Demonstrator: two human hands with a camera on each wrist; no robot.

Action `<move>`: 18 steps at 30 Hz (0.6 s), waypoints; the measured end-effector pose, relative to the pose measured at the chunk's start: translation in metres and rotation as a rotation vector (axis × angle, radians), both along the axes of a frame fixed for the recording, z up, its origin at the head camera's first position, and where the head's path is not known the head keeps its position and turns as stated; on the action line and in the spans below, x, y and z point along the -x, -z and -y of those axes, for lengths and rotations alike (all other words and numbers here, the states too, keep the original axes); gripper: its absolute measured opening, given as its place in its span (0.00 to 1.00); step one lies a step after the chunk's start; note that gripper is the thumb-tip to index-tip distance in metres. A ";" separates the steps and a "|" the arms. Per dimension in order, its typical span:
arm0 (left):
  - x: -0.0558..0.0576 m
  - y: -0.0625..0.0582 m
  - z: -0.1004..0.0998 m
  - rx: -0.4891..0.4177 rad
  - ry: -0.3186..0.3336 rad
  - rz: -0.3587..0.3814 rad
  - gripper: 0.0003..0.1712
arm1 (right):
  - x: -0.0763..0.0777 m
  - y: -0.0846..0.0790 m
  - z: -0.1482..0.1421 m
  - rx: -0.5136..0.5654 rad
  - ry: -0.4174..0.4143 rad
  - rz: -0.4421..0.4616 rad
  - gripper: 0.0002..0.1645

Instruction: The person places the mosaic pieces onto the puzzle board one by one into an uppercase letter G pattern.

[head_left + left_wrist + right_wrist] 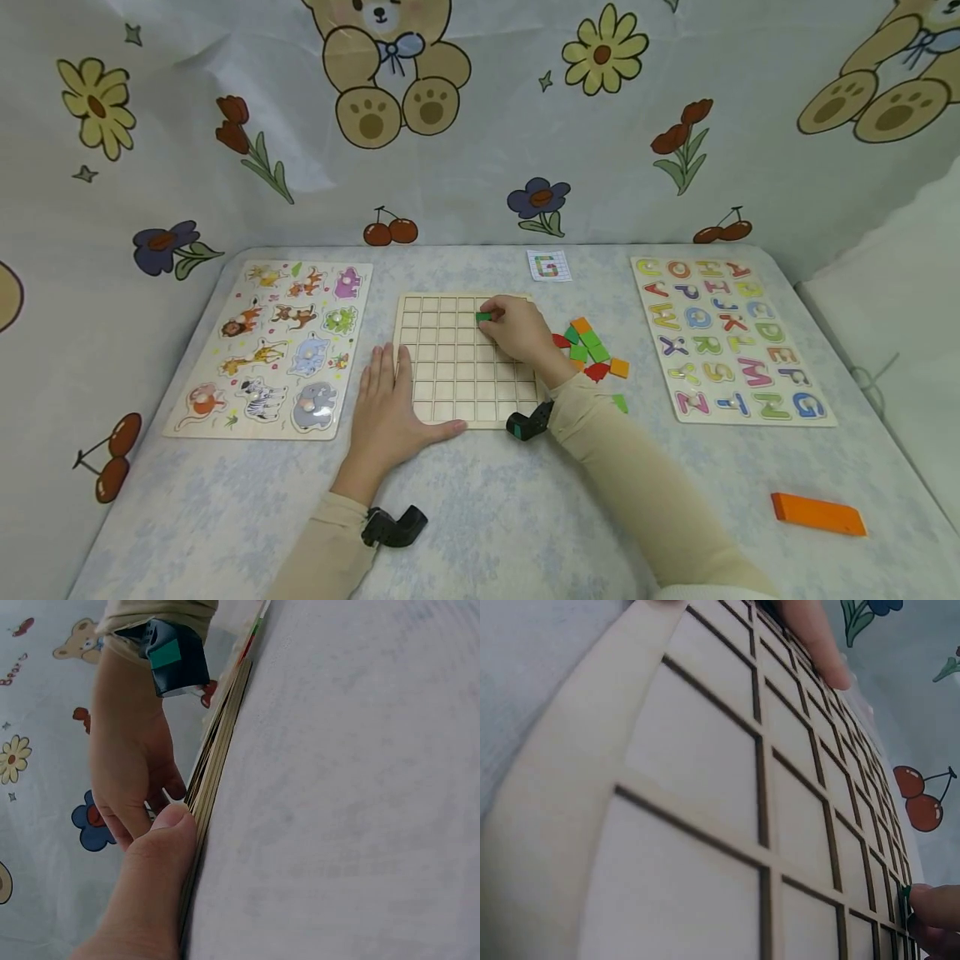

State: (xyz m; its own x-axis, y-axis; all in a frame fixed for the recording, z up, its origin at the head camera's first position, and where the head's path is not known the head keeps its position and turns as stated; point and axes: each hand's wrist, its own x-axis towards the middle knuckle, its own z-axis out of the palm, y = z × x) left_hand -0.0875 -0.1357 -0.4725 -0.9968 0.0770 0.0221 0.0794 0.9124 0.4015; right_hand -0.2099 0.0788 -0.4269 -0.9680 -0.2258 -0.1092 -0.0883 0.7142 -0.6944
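Observation:
A wooden grid board (442,362) with square cells lies in the middle of the table. My right hand (519,332) pinches a small green tile (483,317) over the board's upper right cells. In the right wrist view, that green tile (905,891) shows at the fingertips, close over the far cells. My left hand (386,421) lies along the board's lower left corner, fingers straight up its left side and thumb along the front edge. From the left wrist, the thumb (154,862) presses against the board's edge (221,742).
Loose green, orange and red tiles (590,343) lie right of the board. Behind it is a small card (549,266) with a coloured pattern. An animal puzzle (273,350) sits left, a letter puzzle (731,342) right. An orange block (819,514) rests at the front right.

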 end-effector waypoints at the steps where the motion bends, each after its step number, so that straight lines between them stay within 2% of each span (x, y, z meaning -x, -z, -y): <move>1: 0.000 0.000 0.000 -0.002 0.000 -0.001 0.86 | 0.000 0.000 0.000 -0.010 0.000 -0.013 0.15; 6: 0.000 0.000 0.000 -0.008 0.000 -0.012 0.86 | -0.002 0.002 0.002 -0.059 0.006 -0.053 0.15; 12: 0.000 0.000 -0.001 -0.011 0.000 -0.022 0.86 | -0.003 0.002 0.003 -0.084 0.024 -0.053 0.14; 18: 0.000 0.000 -0.002 -0.018 0.002 -0.031 0.85 | -0.010 -0.005 -0.005 -0.143 -0.026 -0.073 0.15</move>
State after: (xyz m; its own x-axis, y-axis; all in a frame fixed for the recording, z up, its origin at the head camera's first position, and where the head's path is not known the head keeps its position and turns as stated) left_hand -0.0871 -0.1338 -0.4721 -0.9954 0.0782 0.0548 0.0939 0.9047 0.4156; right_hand -0.1996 0.0838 -0.4221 -0.9687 -0.2378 -0.0718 -0.1543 0.8024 -0.5765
